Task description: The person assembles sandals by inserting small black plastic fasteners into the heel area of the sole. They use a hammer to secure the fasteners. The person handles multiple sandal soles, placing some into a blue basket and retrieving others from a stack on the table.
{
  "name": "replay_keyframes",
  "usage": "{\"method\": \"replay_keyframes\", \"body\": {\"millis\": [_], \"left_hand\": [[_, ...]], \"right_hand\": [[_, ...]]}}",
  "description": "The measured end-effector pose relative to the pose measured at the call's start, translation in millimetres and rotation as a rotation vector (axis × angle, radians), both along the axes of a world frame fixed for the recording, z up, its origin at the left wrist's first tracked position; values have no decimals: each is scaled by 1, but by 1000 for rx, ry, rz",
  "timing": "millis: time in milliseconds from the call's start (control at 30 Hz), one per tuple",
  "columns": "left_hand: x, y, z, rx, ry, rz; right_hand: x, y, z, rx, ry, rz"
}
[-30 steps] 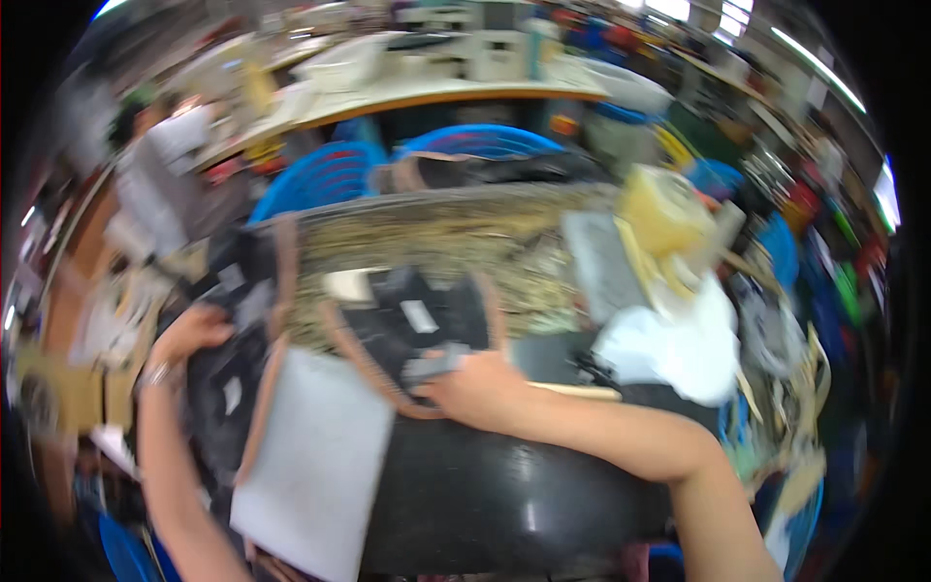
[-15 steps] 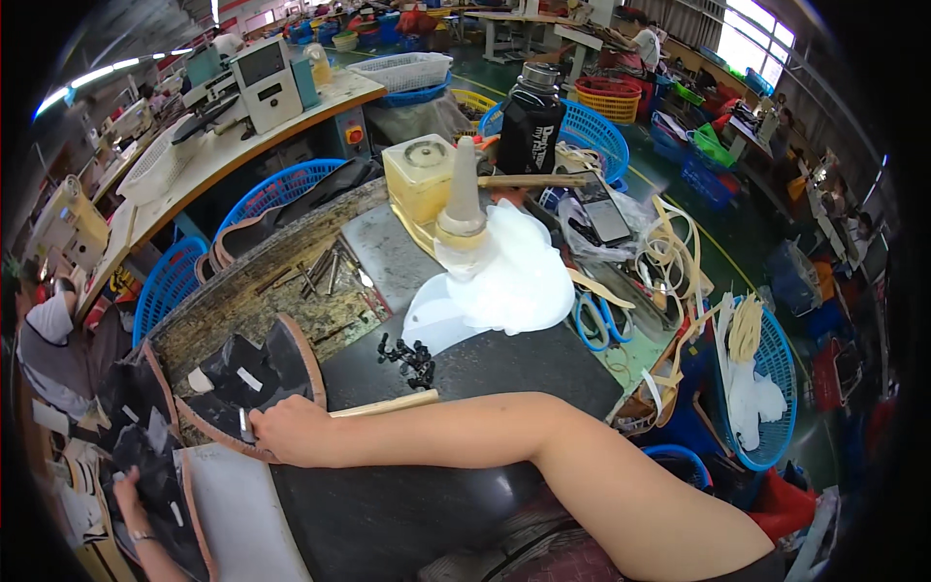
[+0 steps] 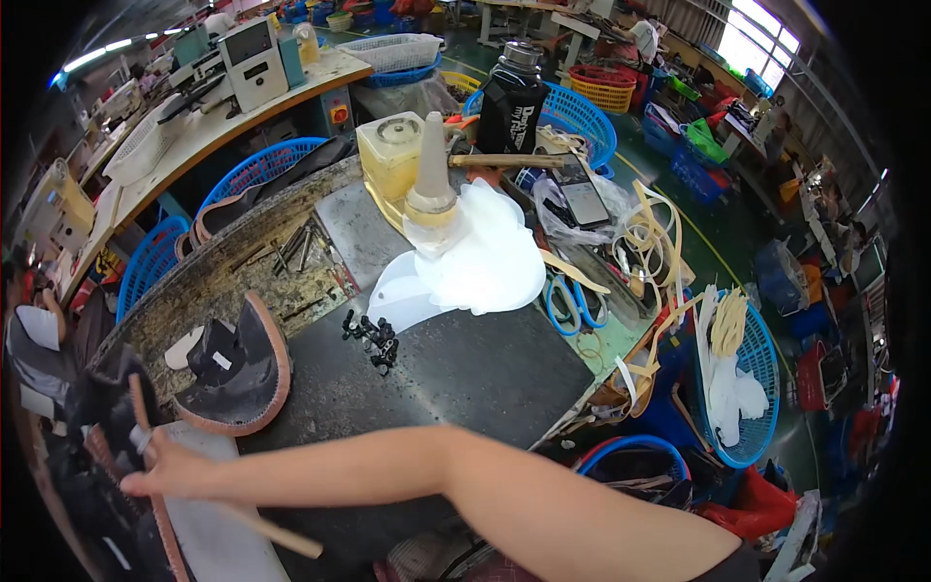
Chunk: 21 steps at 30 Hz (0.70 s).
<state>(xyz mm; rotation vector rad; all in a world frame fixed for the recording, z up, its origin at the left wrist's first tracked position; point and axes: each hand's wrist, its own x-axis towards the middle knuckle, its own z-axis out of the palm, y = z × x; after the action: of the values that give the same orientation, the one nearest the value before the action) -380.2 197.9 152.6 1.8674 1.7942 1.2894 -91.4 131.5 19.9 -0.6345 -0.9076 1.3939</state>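
Observation:
My right arm reaches across the worktable to the left. My right hand is closed around a hammer, whose pale wooden handle sticks out below the wrist and whose grey metal end shows by the fingers. The thumb and fingertips are at the tan edge of dark leather pieces, which look like shoe uppers and lie bunched at the far left. Just beyond the hand, a curved black leather piece with a tan notched rim lies on the table. My left hand is not in view.
Small black bits lie on the black slab. Behind are a grey cone on white plastic, a yellowish container and a black bottle. Blue-handled scissors and a blue basket are at right. A co-worker sits at left.
My right hand has moved left with the hammer, off the curved piece and onto the bunched pieces. My left hand has gone out of view. The view has shifted slightly.

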Motion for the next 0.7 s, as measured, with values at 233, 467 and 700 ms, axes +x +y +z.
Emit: {"method": "replay_keyframes", "body": {"millis": [233, 467, 700], "left_hand": [[-59, 12, -88, -298, -535, -90], [67, -49, -57, -424, -288, -153], [38, -14, -84, -381, -430, -154]], "right_hand": [[-37, -40, -6, -101, -321, 13], [29, -30, 22, -208, -364, -41], [-11, 19, 55, 584, -1085, -369]]}}
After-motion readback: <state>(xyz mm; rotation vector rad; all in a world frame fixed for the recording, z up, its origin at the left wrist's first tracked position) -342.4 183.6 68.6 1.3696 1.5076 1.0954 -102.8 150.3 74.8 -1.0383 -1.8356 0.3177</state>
